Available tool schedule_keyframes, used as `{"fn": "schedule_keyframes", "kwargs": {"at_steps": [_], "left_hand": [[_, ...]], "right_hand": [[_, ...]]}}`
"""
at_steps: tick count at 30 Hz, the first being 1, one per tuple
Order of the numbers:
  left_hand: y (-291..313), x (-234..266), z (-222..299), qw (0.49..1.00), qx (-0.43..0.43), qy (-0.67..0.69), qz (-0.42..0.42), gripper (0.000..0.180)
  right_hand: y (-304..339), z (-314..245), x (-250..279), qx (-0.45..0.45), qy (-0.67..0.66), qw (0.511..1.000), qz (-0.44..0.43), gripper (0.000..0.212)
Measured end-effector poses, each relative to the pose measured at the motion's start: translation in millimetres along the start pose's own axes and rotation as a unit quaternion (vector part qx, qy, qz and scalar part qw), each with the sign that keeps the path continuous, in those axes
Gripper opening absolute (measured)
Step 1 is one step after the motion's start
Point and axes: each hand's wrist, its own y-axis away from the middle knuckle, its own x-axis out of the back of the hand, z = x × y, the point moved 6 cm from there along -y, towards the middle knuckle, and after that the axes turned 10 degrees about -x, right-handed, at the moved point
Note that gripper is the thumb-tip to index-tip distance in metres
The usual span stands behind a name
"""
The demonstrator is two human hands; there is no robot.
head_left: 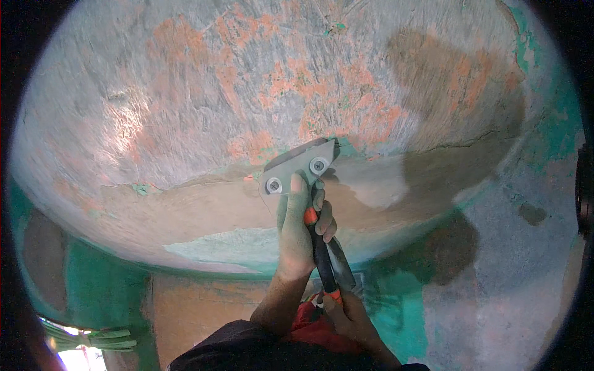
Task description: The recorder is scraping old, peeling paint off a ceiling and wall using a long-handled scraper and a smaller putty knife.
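Observation:
A long-handled scraper with a flat grey head and two round screws lies against a worn plastered surface. Its blade edge touches the plaster along a boundary between grey, orange-patched skim and smoother beige. My left hand grips the scraper near its head, thumb pressed flat on the grey plate and fingers round the neck. Lower down, my right hand closes round the orange end of the black handle. Beside the handle runs a grey strip that I cannot make out clearly.
Green paint and bare orange-brown plaster cover the wall below. A green curtain hangs by a bright window at lower left. My shadow falls on the right. A dark object stands at the right rim.

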Motion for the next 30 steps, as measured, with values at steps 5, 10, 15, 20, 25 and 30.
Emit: {"fn": "schedule_keyframes", "kwargs": {"at_steps": [5,10,15,20,25,30], "left_hand": [[-1.4,-3.6,13.1,1.000,-0.010,-0.010,0.009,0.034],[-1.5,-6.6,13.9,0.998,-0.006,-0.056,0.007,0.037],[-7.5,-10.9,21.8,0.996,-0.029,-0.072,0.044,0.039],[-1.7,-16.0,21.4,0.995,-0.010,-0.094,0.021,0.038],[-5.1,-22.0,27.0,0.997,-0.013,-0.077,0.020,0.034],[-4.1,-18.2,23.4,0.997,-0.004,-0.083,0.005,0.031]], "right_hand": [[-0.2,-6.4,-4.4,0.030,-0.011,0.999,-0.018,0.032],[5.3,-14.0,-6.1,0.031,-0.038,0.999,-0.005,0.033],[-1.5,-19.4,-7.7,0.051,-0.047,0.997,-0.027,0.022],[10.0,-14.1,-9.0,-0.007,-0.068,0.997,-0.020,0.035],[9.7,-18.0,-13.9,-0.003,-0.043,0.999,0.001,0.035],[9.4,-15.6,-11.4,-0.009,-0.040,0.999,-0.022,0.035]]}}
